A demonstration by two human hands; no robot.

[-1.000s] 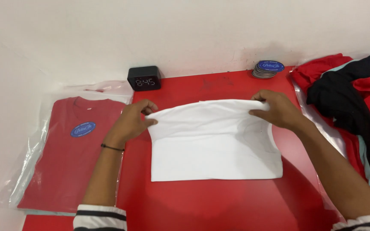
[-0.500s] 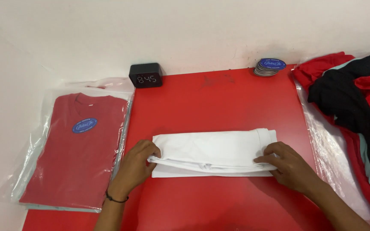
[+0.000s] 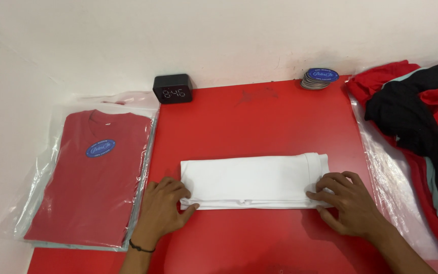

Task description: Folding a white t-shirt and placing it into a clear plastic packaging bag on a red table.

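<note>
A white garment (image 3: 252, 180), folded into a flat rectangle, lies in the middle of the red table (image 3: 259, 116). My left hand (image 3: 164, 210) rests flat at its near left corner, fingers spread and touching the cloth's edge. My right hand (image 3: 348, 202) presses on its near right corner, fingers apart. Neither hand grips anything.
A bagged red shirt with a blue oval sticker (image 3: 89, 175) lies on the left. A black digital clock (image 3: 173, 89) and a stack of blue oval stickers (image 3: 319, 78) stand by the wall. Loose red and black garments (image 3: 416, 116) on clear plastic fill the right.
Both hands brought the far edge of the white garment toward me, folding it in half. They have let go of the edge and now lie flat at its near corners.
</note>
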